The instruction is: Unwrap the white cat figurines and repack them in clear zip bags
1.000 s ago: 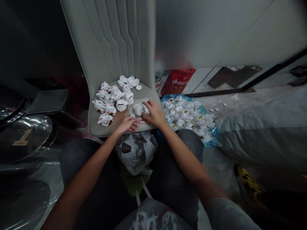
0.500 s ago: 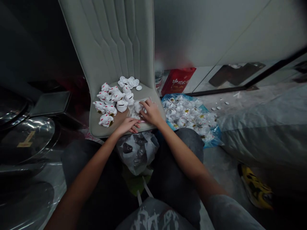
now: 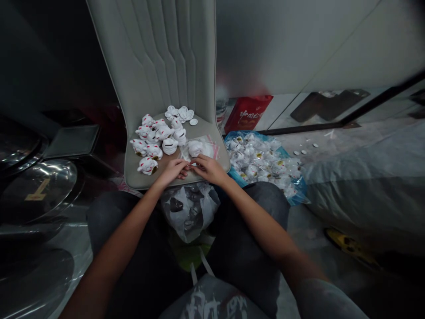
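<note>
Head view: both of my hands work at the front edge of the chair seat (image 3: 133, 177).

1. Left hand (image 3: 172, 170): it rests on the seat with the fingers drawn in narrow. The fingertips are closed on the near edge of the small clear bag (image 3: 207, 146).
2. Right hand (image 3: 208, 168): its fingers are also bunched narrow and closed on the same near edge. It is just beside the left hand, fingertips nearly touching.
3. Small clear bag: it lies flat on the seat, directly beyond my fingertips. One white cat figurine (image 3: 194, 148) sits inside it. A pink strip shows along the bag's far right side.
4. Loose cat figurines (image 3: 154, 139): a cluster of them stands on the seat to the left of the bag, close to it. One stands apart, nearer the front edge.
5. White discs (image 3: 181, 113): a small heap lies at the back of the seat, against the backrest.
6. Blue bag (image 3: 292, 195): it lies open on the floor to the right of the chair, filled with wrapped figurines.
7. Red box (image 3: 247, 114): it stands behind the blue bag, by the wall.
8. Grey plastic bag (image 3: 189, 210): it sits between my knees, below the seat edge.
</note>
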Motion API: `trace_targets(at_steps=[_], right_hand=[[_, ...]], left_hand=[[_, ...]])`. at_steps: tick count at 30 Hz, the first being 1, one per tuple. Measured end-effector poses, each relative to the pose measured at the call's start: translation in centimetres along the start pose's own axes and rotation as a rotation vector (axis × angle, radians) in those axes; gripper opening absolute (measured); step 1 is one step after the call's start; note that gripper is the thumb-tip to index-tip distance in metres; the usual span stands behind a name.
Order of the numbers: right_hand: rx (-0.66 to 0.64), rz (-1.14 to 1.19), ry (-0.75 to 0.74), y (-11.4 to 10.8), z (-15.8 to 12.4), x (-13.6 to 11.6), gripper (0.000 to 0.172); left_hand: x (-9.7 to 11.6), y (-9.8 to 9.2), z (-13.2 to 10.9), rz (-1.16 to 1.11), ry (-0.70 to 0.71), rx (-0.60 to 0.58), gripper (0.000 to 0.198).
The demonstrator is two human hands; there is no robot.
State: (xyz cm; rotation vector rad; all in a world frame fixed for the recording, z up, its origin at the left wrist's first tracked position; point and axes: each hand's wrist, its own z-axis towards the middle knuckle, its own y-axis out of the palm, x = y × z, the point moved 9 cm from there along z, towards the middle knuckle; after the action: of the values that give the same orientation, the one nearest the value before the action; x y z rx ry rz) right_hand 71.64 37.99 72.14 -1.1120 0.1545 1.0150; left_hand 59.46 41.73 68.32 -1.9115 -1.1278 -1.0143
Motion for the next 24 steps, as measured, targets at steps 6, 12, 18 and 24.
trace_targets(at_steps=[6,12,18,24], right_hand=[[0.005,-0.035,0.006,0.34,0.41,0.02,0.015],[0.031,-0.109,-0.001,0.49,0.34,0.08,0.017],[0.045,-0.101,-0.008,0.52,0.18,0.24,0.021],[0.052,-0.083,0.015,0.42,0.09,0.44,0.022]], left_hand=[[-0.30,-0.17,0.22,-0.018,0.012,-0.008,0.025],[-0.55,-0.37,0.45,-0.034,0.022,0.008,0.029],[-0.56,-0.35,0.49,-0.051,0.018,0.027,0.026],[-0.55,-0.26,0.34,-0.064,0.000,0.019,0.026]])
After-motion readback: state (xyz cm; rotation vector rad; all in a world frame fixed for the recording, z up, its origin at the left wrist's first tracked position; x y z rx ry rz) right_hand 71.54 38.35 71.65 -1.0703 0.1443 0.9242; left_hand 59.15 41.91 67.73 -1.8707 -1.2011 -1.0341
